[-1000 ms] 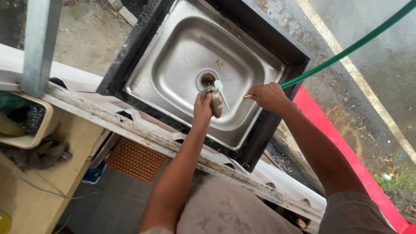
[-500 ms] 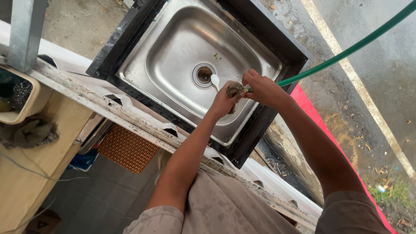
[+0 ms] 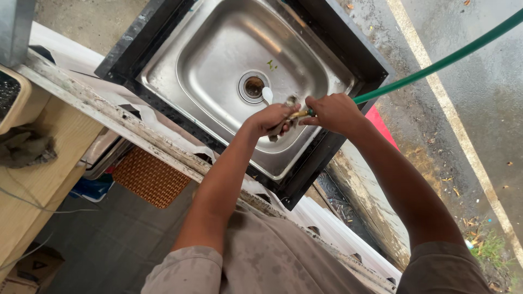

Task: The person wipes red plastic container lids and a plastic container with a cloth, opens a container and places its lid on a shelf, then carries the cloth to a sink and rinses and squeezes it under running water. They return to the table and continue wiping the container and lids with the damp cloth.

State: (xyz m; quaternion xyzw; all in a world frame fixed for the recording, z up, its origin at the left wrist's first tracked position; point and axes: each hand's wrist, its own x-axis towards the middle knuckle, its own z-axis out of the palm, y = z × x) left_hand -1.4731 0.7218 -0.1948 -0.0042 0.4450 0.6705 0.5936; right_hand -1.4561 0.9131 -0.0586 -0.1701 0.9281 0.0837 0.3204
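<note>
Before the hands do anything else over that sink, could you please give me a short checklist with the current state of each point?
1. Right hand grips the green hose near its end: ok.
2. Left hand holds a small dark object at the hose tip: ok; what the object is, cannot tell.
3. Both hands are over the steel sink, not outside it: ok.
4. Drain open and uncovered: ok.
5. Water running from the hose: cannot tell.
6. Basin free of debris: not ok, small green scraps lie near the drain.
</note>
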